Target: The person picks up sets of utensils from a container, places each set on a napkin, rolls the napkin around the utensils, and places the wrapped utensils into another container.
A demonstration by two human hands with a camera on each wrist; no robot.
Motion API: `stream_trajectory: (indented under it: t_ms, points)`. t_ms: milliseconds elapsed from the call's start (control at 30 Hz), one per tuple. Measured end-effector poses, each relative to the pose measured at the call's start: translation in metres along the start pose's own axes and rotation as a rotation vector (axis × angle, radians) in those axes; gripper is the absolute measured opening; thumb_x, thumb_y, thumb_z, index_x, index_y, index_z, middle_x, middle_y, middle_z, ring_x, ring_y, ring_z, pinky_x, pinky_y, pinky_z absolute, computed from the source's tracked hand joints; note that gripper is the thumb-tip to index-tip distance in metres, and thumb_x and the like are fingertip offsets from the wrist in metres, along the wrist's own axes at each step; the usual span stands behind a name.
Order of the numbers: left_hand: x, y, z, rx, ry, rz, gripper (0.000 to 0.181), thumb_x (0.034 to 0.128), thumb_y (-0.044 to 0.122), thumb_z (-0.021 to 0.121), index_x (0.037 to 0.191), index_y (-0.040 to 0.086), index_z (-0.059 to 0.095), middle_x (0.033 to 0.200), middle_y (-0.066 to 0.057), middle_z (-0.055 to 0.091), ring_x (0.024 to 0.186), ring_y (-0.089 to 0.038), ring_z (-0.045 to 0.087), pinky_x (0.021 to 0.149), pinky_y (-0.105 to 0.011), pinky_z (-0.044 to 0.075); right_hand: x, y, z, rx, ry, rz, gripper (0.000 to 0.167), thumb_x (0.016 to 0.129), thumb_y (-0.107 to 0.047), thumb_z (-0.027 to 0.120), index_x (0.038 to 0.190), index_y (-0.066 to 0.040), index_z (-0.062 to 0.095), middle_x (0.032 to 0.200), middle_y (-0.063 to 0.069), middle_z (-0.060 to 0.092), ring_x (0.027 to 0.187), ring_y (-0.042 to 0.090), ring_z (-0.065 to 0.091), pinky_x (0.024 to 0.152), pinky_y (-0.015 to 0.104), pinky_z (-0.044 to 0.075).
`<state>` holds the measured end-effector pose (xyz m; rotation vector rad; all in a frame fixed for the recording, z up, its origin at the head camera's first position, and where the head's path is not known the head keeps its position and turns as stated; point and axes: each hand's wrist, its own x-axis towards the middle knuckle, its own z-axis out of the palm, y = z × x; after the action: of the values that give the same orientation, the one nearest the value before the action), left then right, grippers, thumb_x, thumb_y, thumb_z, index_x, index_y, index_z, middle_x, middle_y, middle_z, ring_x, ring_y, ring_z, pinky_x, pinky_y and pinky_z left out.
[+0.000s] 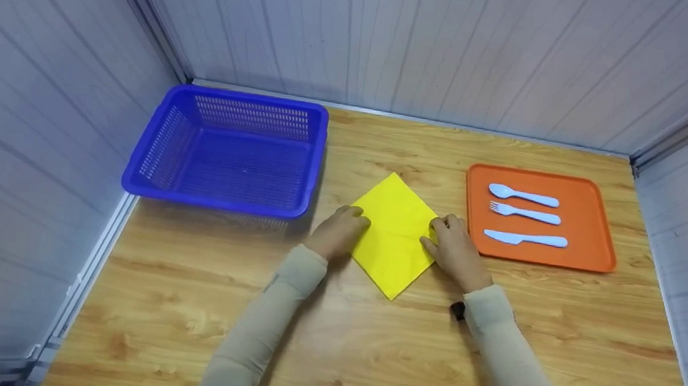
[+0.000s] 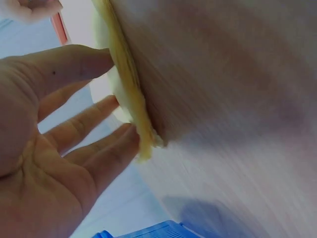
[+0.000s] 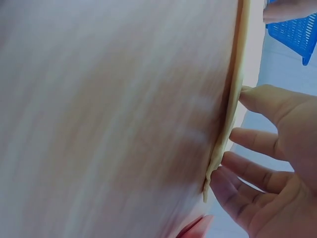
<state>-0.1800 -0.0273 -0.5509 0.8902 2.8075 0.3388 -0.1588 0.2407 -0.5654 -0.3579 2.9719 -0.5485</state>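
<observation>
A folded yellow napkin (image 1: 394, 240) lies flat on the wooden table, turned like a diamond. At its left corner is my left hand (image 1: 339, 232), its fingertips touching the edge. My right hand (image 1: 457, 254) touches the right corner the same way. From the left wrist, the napkin (image 2: 132, 94) shows several stacked layers along its edge, with the thumb and fairly straight fingers resting against it. In the right wrist view, the spread fingers (image 3: 252, 171) and thumb touch the napkin's thin edge (image 3: 229, 119). Neither hand visibly pinches it.
A blue plastic basket (image 1: 315, 172) stands at the back left. On the right, an orange tray (image 1: 587, 218) carries a white spoon (image 1: 525, 195), fork (image 1: 526, 213) and knife (image 1: 524, 238). Panel walls (image 1: 392, 43) close off the back and both sides.
</observation>
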Motion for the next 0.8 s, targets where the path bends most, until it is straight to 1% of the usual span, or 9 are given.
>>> stream_trajectory:
  t_ms: [100, 200, 333, 433, 600, 800]
  points:
    - [0.006, -0.005, -0.001, -0.025, 0.001, 0.029, 0.027, 0.0930, -0.006, 0.055, 0.110, 0.005, 0.072, 0.122, -0.016, 0.063, 0.116, -0.031, 0.055, 0.105, -0.038, 0.043, -0.001, 0.000, 0.001, -0.001, 0.021, 0.009, 0.037, 0.097, -0.027, 0.067, 0.118, 0.002, 0.059, 0.112, 0.020, 0.050, 0.100, 0.034, 0.047, 0.084, 0.045, 0.049]
    - [0.010, -0.008, -0.001, -0.048, -0.005, 0.040, 0.028, 0.0947, -0.005, 0.054, 0.114, 0.004, 0.072, 0.127, -0.017, 0.062, 0.122, -0.032, 0.053, 0.109, -0.038, 0.039, -0.002, -0.001, 0.002, -0.002, 0.037, 0.011, 0.037, 0.097, -0.026, 0.067, 0.118, 0.003, 0.058, 0.111, 0.020, 0.050, 0.101, 0.035, 0.047, 0.085, 0.046, 0.049]
    - [0.013, -0.012, -0.002, -0.094, -0.037, 0.018, 0.032, 0.0956, -0.004, 0.053, 0.122, 0.004, 0.069, 0.137, -0.018, 0.057, 0.132, -0.032, 0.046, 0.114, -0.039, 0.033, -0.003, -0.002, 0.003, 0.011, 0.040, 0.019, 0.038, 0.097, -0.026, 0.067, 0.116, 0.005, 0.058, 0.110, 0.021, 0.049, 0.100, 0.035, 0.047, 0.085, 0.046, 0.048]
    - [0.014, -0.013, -0.003, -0.120, -0.047, 0.008, 0.033, 0.0956, -0.004, 0.053, 0.124, 0.004, 0.068, 0.139, -0.019, 0.054, 0.134, -0.033, 0.044, 0.114, -0.040, 0.032, -0.003, -0.002, 0.003, 0.017, 0.036, 0.028, 0.038, 0.097, -0.026, 0.068, 0.116, 0.005, 0.058, 0.110, 0.021, 0.048, 0.100, 0.035, 0.046, 0.085, 0.046, 0.048]
    - [0.014, -0.014, -0.002, -0.130, -0.037, 0.010, 0.032, 0.0972, -0.002, 0.053, 0.125, 0.004, 0.068, 0.140, -0.020, 0.053, 0.134, -0.033, 0.043, 0.114, -0.040, 0.032, -0.002, -0.002, 0.003, 0.015, 0.025, 0.040, 0.039, 0.097, -0.027, 0.067, 0.117, 0.005, 0.058, 0.112, 0.021, 0.048, 0.104, 0.036, 0.046, 0.087, 0.047, 0.048]
    - [0.013, -0.014, -0.002, -0.129, -0.050, -0.003, 0.032, 0.0988, 0.000, 0.051, 0.126, 0.006, 0.067, 0.143, -0.018, 0.051, 0.136, -0.033, 0.042, 0.114, -0.042, 0.033, -0.002, -0.002, 0.004, 0.011, 0.017, 0.057, 0.040, 0.097, -0.027, 0.067, 0.118, 0.006, 0.058, 0.114, 0.021, 0.048, 0.105, 0.036, 0.045, 0.088, 0.048, 0.047]
